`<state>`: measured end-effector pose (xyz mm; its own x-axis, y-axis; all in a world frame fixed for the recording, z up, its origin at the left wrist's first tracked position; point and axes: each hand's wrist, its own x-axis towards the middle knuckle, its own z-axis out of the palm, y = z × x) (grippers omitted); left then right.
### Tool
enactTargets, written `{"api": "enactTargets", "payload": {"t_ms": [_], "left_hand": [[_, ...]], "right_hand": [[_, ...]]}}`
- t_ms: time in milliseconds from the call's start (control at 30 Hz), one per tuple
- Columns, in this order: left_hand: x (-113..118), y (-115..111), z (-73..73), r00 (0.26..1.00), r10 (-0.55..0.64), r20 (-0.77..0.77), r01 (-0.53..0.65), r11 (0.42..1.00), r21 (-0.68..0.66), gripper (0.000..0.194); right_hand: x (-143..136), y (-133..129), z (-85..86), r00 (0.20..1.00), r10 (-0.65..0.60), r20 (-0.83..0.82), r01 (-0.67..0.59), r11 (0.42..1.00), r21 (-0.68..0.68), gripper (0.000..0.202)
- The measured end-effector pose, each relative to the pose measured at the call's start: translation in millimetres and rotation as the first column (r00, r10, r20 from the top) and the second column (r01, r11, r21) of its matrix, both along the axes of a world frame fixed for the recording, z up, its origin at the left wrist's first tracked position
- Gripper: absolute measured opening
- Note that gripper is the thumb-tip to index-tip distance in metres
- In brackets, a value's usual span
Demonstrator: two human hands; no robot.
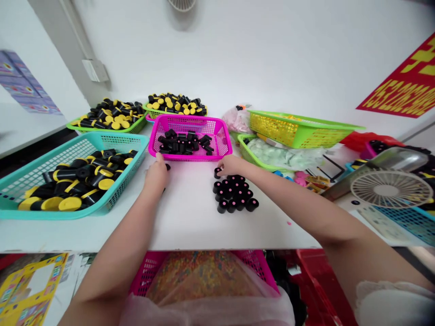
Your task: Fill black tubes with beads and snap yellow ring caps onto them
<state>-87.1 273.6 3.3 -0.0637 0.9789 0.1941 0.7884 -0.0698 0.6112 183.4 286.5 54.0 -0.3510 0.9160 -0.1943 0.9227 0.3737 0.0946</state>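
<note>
My right hand [230, 165] has its thumb and fingertips closed round a short black cylinder [217, 172] with a pink dot on top. That piece stands at the upper left of a tight cluster of similar black cylinders [234, 192], several with pink dots facing up. My left hand [155, 175] is curled on the white table, just in front of the pink basket's left corner. A dark cylinder [168, 167] shows at its fingers, and another bit of black peeks out below; the palm side is hidden. Loose black cylinders lie inside the pink basket [190, 157].
A turquoise basket [112, 201] of black-and-yellow pieces stands at left, with green baskets [136, 127] of similar pieces behind. On the right are a stacked green basket [306, 133], plastic bags and a small fan [390, 190]. Below the table edge sits a bagged pink basket [265, 271].
</note>
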Motion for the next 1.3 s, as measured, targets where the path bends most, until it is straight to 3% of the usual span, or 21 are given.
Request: {"api": "enactTargets", "payload": {"t_ms": [100,200,267,400,533,600,667,767,867,967,1033,1100,1200,1300], "left_hand": [[21,-7,2.4,0.98,-0.201,0.009,0.2,0.979,0.03,0.049],[51,-9,-1.0,0.884,-0.464,0.06,0.463,0.886,0.037,0.037],[68,-7,-6.2,0.825,-0.556,0.102,0.555,0.831,0.04,0.027],[86,1,-20.7,0.799,-0.583,0.151,0.583,0.811,0.046,0.029],[97,3,-33.6,0.775,-0.612,0.158,0.615,0.788,0.038,0.052],[100,1,-33.2,0.767,-0.627,0.139,0.629,0.777,0.031,0.063],[96,-1,-25.0,0.76,-0.643,0.096,0.644,0.765,0.024,0.067],[67,-6,-1.5,0.767,-0.641,-0.007,0.641,0.767,0.005,0.065],[23,-13,18.3,0.851,-0.51,-0.123,0.508,0.86,-0.052,0.054],[-10,-20,19.5,0.929,-0.291,-0.228,0.264,0.954,-0.142,0.035],[-19,-23,12.7,0.944,-0.181,-0.277,0.122,0.969,-0.217,0.041],[-22,-25,6.6,0.947,-0.143,-0.288,0.057,0.957,-0.285,0.047],[-20,-25,8.1,0.957,-0.199,-0.212,0.125,0.941,-0.316,0.035],[-14,-23,19.6,0.96,-0.275,-0.051,0.258,0.942,-0.215,0.033]], "right_hand": [[6,4,-0.3,1.0,-0.01,-0.004,0.01,0.999,-0.038,0.035],[8,6,0.2,1.0,-0.027,-0.007,0.026,0.997,-0.073,0.033],[7,6,-0.1,0.999,-0.023,-0.024,0.021,0.996,-0.088,0.033],[5,5,-3.5,0.999,-0.018,-0.045,0.012,0.992,-0.123,0.029],[10,4,-5.3,0.998,-0.047,-0.04,0.042,0.992,-0.121,0.026],[11,2,-2.5,0.996,-0.059,-0.059,0.054,0.994,-0.093,0.019],[9,2,3.5,0.993,-0.068,-0.101,0.065,0.997,-0.03,0.017],[0,10,14.8,0.981,-0.078,-0.179,0.098,0.99,0.103,0.033],[-14,33,21.5,0.971,-0.099,-0.217,0.132,0.981,0.145,0.035],[-30,62,18.0,0.972,-0.136,-0.194,0.148,0.988,0.052,0.03],[-40,77,11.7,0.971,-0.163,-0.173,0.165,0.986,-0.003,0.033],[-49,86,5.8,0.968,-0.184,-0.17,0.182,0.983,-0.023,0.033],[-54,88,3.8,0.961,-0.177,-0.214,0.18,0.984,-0.002,0.031],[-48,74,12.3,0.944,-0.115,-0.309,0.146,0.986,0.078,0.032]]}}
